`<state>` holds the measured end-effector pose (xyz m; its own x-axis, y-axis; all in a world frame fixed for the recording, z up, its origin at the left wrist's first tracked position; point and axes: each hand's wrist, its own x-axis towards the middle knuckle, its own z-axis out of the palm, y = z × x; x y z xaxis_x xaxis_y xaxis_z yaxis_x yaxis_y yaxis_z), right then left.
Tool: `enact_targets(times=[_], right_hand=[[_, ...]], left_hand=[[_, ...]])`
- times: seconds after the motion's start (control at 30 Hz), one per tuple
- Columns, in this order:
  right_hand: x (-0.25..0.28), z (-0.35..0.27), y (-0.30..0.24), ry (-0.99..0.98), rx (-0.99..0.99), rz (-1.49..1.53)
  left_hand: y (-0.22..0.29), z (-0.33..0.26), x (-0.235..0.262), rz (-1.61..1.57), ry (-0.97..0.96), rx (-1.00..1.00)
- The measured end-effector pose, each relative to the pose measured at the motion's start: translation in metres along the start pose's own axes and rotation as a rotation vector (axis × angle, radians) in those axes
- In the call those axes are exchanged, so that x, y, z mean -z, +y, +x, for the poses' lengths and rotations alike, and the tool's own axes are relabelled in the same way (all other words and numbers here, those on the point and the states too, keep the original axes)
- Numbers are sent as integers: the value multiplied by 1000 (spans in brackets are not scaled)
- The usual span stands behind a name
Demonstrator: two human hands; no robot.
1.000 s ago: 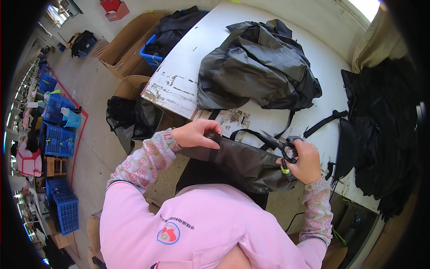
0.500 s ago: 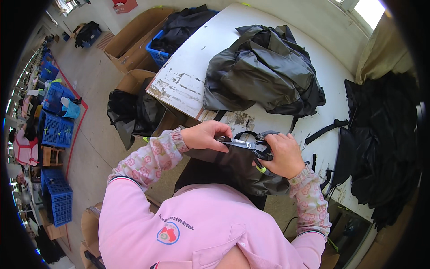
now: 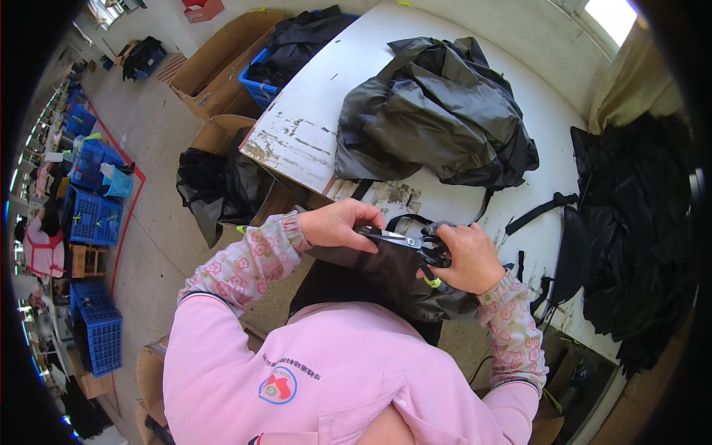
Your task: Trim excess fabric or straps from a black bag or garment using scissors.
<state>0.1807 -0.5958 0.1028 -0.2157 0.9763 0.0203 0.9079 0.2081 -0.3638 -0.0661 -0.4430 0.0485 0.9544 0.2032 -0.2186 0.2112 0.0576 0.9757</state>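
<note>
My right hand is wrapped round the black handles of a pair of scissors, whose blades point left. At the blade tips my left hand has thumb and forefinger nearly together, pinching a bit of dark material too small to make out clearly. Under the scissors a dark grey fabric piece hangs over the table's near edge and across my lap. A yellow-green band shows beneath my right hand. Further back on the white table lies a crumpled heap of dark grey shiny fabric.
Black fabric pieces are heaped at the table's right side, with a black strap beside them. Left of the table stand cardboard boxes and a blue basket of dark fabric. Blue crates line the far left.
The scissors' blades look slightly closer together, with dark material now showing at their tips. Both hands stay almost in place.
</note>
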Motion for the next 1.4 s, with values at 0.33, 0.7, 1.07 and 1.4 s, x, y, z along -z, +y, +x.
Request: enact_targets(times=[0.33, 0.7, 1.07, 1.4], right_hand=[[-7, -6, 7, -18, -14, 35], [-10, -15, 8, -1, -30, 60], [-19, -24, 18, 1, -85, 101], [-36, -64, 58, -9, -399, 584]], left_hand=[[7, 0, -1, 49, -25, -5], [7, 7, -3, 81, -54, 1], [13, 5, -3, 115, -52, -51], [9, 3, 6, 115, 25, -18]])
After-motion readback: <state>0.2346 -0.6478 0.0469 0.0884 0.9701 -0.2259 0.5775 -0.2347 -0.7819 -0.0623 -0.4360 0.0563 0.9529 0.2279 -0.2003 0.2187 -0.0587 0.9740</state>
